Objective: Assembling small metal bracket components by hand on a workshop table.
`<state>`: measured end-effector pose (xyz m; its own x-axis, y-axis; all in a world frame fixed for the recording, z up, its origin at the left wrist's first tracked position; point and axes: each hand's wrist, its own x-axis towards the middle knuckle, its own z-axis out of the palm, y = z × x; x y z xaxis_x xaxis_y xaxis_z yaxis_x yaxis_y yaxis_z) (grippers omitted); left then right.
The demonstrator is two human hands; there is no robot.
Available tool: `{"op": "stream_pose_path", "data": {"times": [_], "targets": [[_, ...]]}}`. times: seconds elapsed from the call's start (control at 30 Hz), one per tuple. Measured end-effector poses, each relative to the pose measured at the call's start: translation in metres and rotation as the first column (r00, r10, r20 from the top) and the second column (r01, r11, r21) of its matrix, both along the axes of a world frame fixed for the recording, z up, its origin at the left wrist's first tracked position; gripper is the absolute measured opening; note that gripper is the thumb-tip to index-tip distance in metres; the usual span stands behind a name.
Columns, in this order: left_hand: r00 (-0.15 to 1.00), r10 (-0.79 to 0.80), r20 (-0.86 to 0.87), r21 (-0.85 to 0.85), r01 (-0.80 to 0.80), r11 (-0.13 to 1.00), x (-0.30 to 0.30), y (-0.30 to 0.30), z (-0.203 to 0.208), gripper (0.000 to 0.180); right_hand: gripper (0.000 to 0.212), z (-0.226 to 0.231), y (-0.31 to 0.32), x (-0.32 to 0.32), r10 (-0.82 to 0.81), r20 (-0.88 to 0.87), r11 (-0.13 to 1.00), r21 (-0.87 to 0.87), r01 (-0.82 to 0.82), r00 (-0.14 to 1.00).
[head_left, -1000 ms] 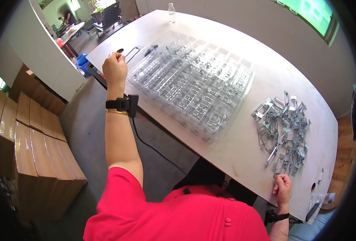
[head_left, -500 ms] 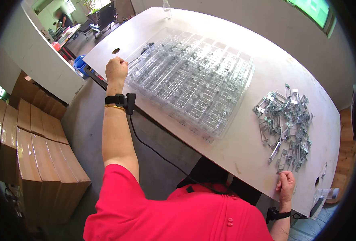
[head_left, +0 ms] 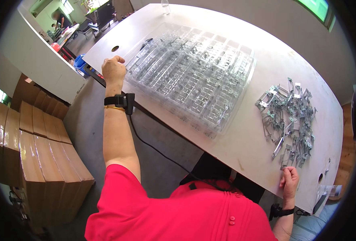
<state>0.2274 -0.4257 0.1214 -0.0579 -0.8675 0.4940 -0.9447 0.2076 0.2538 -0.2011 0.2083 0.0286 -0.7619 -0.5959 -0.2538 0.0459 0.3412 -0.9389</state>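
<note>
At the table's left edge my left hand (head_left: 114, 72) is closed, fingers curled, beside the near-left corner of a clear plastic tray (head_left: 174, 105). Whatever it may hold is hidden. Long compartments run across the tray, with many small shiny metal parts in them. At the right, my right hand (head_left: 290, 179) pinches the near end of a thin grey metal bracket (head_left: 285, 160). That bracket touches the near edge of a loose, tangled pile of similar metal brackets (head_left: 292, 116).
The pale table (head_left: 236, 158) has round holes at its left and right. A clear bottle (head_left: 165, 7) stands at the far edge. Cardboard boxes (head_left: 49, 156) are stacked on the floor at left. A black cable (head_left: 157, 154) hangs from my left wrist. Another person (head_left: 61, 19) is far back.
My left hand has turned slightly, and a finger now sticks out to the right. My right hand stays at the pile's near edge. The whole view has shifted a little.
</note>
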Motion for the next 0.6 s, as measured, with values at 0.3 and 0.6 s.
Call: {"op": "stream_pose_path", "data": {"times": [0.3,0.6], "targets": [[0.995,0.028,0.093,-0.005,-0.028,1.0,0.006,0.006,-0.007,0.026,0.015,-0.001,0.0,-0.001,0.001,-0.008,1.0,0.013,0.0,1.0],[0.996,0.034,0.087,-0.014,-0.033,0.999,0.007,-0.006,-0.016,0.018,0.013,0.005,-0.003,0.002,0.004,-0.007,1.0,0.018,-0.004,1.0]]}}
